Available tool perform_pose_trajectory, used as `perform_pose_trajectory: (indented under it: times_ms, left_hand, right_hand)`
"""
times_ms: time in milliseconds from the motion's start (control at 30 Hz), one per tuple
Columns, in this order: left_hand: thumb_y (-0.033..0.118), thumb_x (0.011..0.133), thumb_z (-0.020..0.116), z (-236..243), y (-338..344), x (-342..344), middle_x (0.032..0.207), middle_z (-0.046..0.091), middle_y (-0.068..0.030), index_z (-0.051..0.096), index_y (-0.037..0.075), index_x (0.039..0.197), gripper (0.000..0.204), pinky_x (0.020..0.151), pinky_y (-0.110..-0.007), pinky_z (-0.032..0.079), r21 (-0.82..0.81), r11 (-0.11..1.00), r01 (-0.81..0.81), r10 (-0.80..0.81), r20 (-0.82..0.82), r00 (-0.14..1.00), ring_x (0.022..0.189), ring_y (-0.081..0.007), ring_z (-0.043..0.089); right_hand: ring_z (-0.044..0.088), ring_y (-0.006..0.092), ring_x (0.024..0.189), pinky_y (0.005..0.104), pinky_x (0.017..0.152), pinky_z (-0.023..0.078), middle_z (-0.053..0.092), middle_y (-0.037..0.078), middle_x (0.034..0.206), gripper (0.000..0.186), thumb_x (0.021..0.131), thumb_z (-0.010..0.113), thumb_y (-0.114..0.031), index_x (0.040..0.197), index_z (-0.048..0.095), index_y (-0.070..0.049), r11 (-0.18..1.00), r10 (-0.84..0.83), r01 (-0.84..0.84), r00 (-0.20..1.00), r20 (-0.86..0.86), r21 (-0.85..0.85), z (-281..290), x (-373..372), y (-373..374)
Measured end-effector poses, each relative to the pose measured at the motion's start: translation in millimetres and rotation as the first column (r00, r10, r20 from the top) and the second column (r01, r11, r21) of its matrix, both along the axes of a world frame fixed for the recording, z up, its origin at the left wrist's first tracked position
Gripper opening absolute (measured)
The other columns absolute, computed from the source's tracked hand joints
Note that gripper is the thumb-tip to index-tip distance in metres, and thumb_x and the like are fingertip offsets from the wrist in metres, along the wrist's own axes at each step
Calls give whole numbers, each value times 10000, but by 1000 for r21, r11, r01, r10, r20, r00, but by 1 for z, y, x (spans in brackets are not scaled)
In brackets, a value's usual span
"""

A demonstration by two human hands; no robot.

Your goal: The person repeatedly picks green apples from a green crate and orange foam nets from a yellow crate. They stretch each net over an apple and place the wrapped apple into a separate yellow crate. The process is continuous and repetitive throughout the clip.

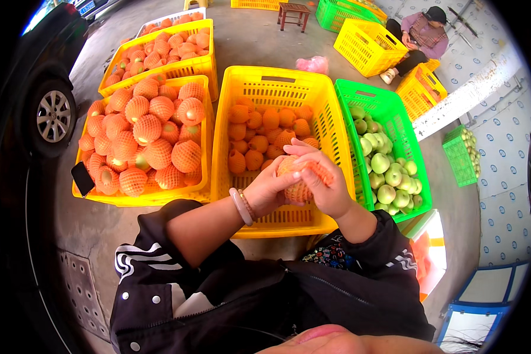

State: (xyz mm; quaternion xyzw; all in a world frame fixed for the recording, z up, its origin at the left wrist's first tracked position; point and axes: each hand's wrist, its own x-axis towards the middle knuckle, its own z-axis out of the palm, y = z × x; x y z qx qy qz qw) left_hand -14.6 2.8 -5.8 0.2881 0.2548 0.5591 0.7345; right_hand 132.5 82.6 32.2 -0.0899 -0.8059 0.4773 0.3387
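Observation:
Both of my hands close around a fruit in an orange foam net point(298, 190), over the near half of a yellow plastic crate point(277, 75). My left hand point(269, 190), with bracelets at its wrist, grips the fruit's left side. Wrapped over its right side and top is my right hand point(331, 187), its fingers partly covering the net. Several fruits in the same orange nets point(271, 119) lie in rows at the crate's far end. To the right, loose green apples point(389, 174) fill the near part of a green crate point(374, 91).
At left, a yellow crate point(205, 118) is heaped with netted fruit, a phone point(82, 179) at its near corner. Another full yellow crate point(213, 62) stands behind it. A parked car point(53, 115) is far left. A seated person point(425, 35) is among crates at the back right, near a stool point(293, 16).

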Motion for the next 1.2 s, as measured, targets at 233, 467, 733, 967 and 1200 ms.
perform_pose_trajectory:
  times_ms: [233, 467, 733, 967, 1200]
  left_hand:
    - [425, 877, 648, 1, 1, -2, 1124, 588, -65, 476, 127, 1237, 499, 726, -375, 559, -128, 992, -5, 19, 113, 993, 953, -203, 623]
    - [311, 828, 695, 5, 5, -15, 1357, 463, -168, 580, 47, 1157, 437, 901, -368, 486, 124, 984, -129, 146, -138, 980, 1156, -238, 538]
    - [168, 714, 815, 6, -8, 9, 1195, 453, -101, 631, 34, 1075, 427, 1012, -358, 370, 466, 859, 213, 112, -577, 809, 1125, -230, 472]
    - [165, 724, 807, 1, -10, 8, 1124, 537, -87, 629, 24, 1080, 422, 892, -304, 471, 338, 901, 271, 24, -663, 748, 1022, -180, 554]
    - [146, 741, 791, 8, -11, 15, 1016, 620, -49, 627, 23, 1086, 401, 843, -276, 489, 226, 936, 269, -95, -574, 813, 954, -131, 586]
  right_hand:
    - [564, 354, 1147, 448, 991, 440, 632, 257, 1094, 149, 972, 421, -163, 956, 522, -55, 686, -187, -158, 905, -382, -711, 4, 8, 12]
    - [541, 166, 643, 348, 695, 489, 531, 51, 665, 115, 953, 517, -167, 923, 515, -56, 677, -336, 166, 936, -101, -717, -2, 20, 44]
    - [568, 94, 743, 252, 675, 500, 544, 5, 839, 238, 892, 653, -65, 1058, 483, -63, 751, -362, 247, 930, -70, -612, -21, -10, 7]
    - [567, 130, 668, 290, 634, 510, 554, 39, 774, 158, 919, 596, -77, 1030, 484, -85, 573, -317, 90, 941, -119, -815, -10, -13, -2]
    - [471, 115, 621, 270, 615, 439, 522, 28, 749, 190, 981, 499, -209, 1152, 516, -127, 450, -182, -125, 956, -228, -884, -15, 2, 30]
